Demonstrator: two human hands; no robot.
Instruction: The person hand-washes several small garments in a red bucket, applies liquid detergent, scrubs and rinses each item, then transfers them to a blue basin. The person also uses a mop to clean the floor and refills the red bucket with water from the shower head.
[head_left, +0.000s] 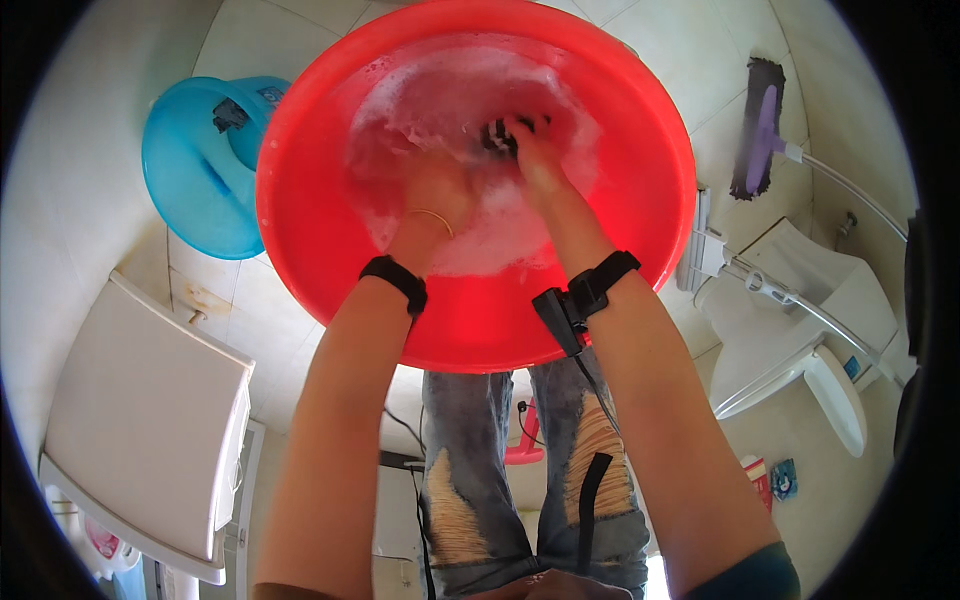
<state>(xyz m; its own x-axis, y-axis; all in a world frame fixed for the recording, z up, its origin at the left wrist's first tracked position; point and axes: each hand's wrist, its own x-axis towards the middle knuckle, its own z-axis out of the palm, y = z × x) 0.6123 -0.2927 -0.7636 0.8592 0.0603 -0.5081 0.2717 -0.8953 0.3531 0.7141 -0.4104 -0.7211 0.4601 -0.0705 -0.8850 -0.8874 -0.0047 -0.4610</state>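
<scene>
A large round red plastic basin (480, 322) holds cloudy, sudsy water (480, 82). My left hand (439, 176) reaches into the water left of the middle; its fingers are under the surface and cannot be made out. My right hand (534, 150), fingers bent, is on a dark cloth item with light stripes (499, 137), partly under the water right of the middle. How far the fingers close around it is blurred. A black strap circles each forearm, the right one with a black device.
At left stand a blue plastic basin (157, 165) with a dark cloth in it and a white cabinet (142, 412). To the right are a purple mop (763, 142), a second long-handled mop (701, 244) and a white toilet (780, 315). A cable (596, 390) hangs from the right device.
</scene>
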